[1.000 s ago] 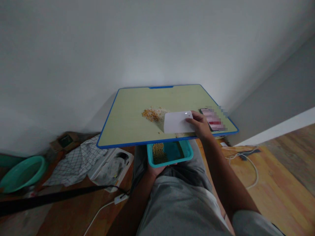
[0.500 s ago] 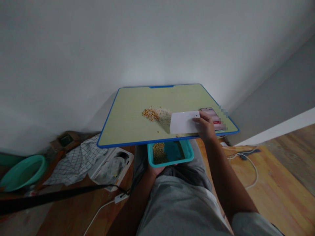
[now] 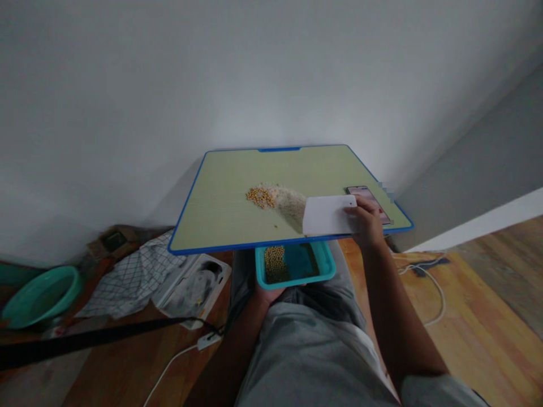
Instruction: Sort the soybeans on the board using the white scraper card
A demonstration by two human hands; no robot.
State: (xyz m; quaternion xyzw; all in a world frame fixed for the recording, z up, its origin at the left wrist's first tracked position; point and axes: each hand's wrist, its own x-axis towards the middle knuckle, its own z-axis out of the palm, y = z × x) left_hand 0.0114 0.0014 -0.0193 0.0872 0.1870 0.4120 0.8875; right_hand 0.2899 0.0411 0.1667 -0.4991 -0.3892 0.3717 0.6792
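And here's the pale green table [image 3: 220, 181], golden beans [image 3: 259, 197] meeting whitish grains [image 3: 291, 201], a phone [image 3: 365, 191] lying right!

A home room, by its wooden floor [image 3: 487, 305] and basin [image 3: 42, 297].

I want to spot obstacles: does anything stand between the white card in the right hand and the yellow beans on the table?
Yes: pale grains lie on the table between the yellow beans and the white card in the right hand.
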